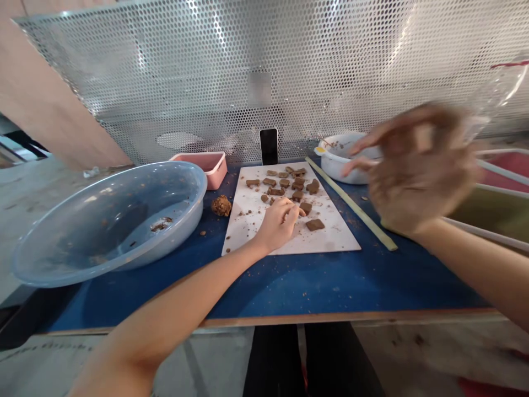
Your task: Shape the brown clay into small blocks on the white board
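Note:
My left hand (279, 225) rests on the white board (334, 240), fingers curled together and pointing down among small brown clay-like pieces. A brown piece (306, 208) lies right at its fingertips; whatever the fingers pinch is hidden. Nearer the front edge of the board is a flat, roughly square brown piece (315, 224). Several other shaped pieces (297, 196) and crumbs are spread over the board's far half. Raised to the right, my right hand (421, 171) is blurred by motion, its fingers apart and nothing visible in its grasp. Behind it shows a clear plastic bottle (491, 102).
A large blue basin (165, 231) stands left, beside a brown crumbly lump (221, 205) and a pink tray (217, 171). A phone (269, 146) leans at the perforated metal panel (185, 71). A pale strip (351, 204) and white bowl (351, 176) lie right.

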`<action>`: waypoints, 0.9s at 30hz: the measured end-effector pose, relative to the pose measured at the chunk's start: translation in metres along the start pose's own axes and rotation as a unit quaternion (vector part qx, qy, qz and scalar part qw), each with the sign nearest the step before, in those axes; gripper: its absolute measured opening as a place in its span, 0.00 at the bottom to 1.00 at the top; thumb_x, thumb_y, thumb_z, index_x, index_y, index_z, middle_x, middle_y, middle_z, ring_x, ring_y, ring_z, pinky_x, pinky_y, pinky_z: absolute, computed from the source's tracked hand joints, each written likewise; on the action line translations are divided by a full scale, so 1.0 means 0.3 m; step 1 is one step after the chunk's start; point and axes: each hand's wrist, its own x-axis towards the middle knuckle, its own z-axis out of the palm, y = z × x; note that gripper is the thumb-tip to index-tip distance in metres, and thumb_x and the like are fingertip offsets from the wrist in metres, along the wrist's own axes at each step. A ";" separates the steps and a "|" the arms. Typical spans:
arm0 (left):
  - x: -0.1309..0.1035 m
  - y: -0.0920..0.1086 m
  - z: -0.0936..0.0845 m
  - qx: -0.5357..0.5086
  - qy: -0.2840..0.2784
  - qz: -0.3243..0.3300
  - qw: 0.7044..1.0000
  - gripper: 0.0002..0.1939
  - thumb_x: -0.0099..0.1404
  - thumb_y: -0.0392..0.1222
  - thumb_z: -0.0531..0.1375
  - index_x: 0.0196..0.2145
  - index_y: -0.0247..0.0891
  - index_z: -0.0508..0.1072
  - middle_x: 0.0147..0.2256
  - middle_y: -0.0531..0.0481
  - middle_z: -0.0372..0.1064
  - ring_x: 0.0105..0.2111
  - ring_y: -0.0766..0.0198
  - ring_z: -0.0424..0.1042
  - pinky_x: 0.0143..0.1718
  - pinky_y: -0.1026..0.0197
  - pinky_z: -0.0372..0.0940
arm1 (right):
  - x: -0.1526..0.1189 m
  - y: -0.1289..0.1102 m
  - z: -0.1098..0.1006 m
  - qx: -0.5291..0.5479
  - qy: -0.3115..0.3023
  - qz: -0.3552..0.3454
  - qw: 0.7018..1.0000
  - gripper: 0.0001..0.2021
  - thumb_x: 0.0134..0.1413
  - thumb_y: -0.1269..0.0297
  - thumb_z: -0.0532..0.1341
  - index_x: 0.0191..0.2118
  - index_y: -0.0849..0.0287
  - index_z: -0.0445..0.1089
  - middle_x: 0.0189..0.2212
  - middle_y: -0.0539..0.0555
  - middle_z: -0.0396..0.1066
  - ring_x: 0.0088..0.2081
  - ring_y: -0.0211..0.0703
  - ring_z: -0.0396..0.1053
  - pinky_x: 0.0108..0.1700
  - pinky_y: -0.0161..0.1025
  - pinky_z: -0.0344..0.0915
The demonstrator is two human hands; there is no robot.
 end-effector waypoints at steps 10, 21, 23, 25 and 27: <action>0.005 0.012 -0.010 0.026 -0.010 -0.017 0.999 0.19 0.82 0.47 0.54 0.34 0.39 0.76 0.39 0.44 0.73 0.41 0.55 0.75 0.44 0.53 0.70 | -0.009 0.233 -0.036 0.199 0.001 0.121 0.973 0.30 0.65 0.26 0.61 0.48 0.50 0.75 0.46 0.56 0.76 0.56 0.59 0.76 0.40 0.48 0.81; 0.004 -0.012 -0.008 0.064 -0.006 -0.002 0.998 0.09 0.78 0.40 0.59 0.45 0.41 0.80 0.46 0.45 0.78 0.49 0.55 0.78 0.51 0.53 0.74 | -0.001 0.242 -0.055 -0.010 0.019 0.096 0.995 0.26 0.67 0.31 0.62 0.47 0.51 0.73 0.41 0.56 0.74 0.48 0.54 0.75 0.43 0.51 0.80; 0.003 -0.011 -0.007 0.065 -0.004 -0.002 0.998 0.09 0.78 0.39 0.59 0.44 0.41 0.80 0.46 0.45 0.77 0.48 0.55 0.78 0.51 0.53 0.74 | -0.001 0.224 -0.076 -0.150 -0.019 0.041 0.988 0.23 0.66 0.36 0.67 0.49 0.52 0.74 0.40 0.55 0.75 0.44 0.51 0.75 0.42 0.47 0.77; 0.002 -0.010 -0.007 0.063 -0.001 -0.006 0.998 0.09 0.78 0.39 0.59 0.44 0.41 0.80 0.45 0.45 0.77 0.48 0.55 0.78 0.50 0.54 0.74 | 0.000 0.196 -0.101 -0.255 -0.101 -0.004 0.962 0.23 0.67 0.40 0.68 0.53 0.53 0.76 0.40 0.54 0.77 0.40 0.47 0.74 0.43 0.45 0.74; 0.001 -0.011 -0.007 0.063 0.000 -0.007 0.998 0.09 0.78 0.39 0.59 0.44 0.41 0.80 0.45 0.45 0.78 0.48 0.55 0.78 0.50 0.54 0.74 | 0.004 0.173 -0.126 -0.302 -0.178 -0.028 0.936 0.21 0.69 0.42 0.66 0.54 0.54 0.77 0.44 0.55 0.80 0.40 0.47 0.75 0.45 0.45 0.74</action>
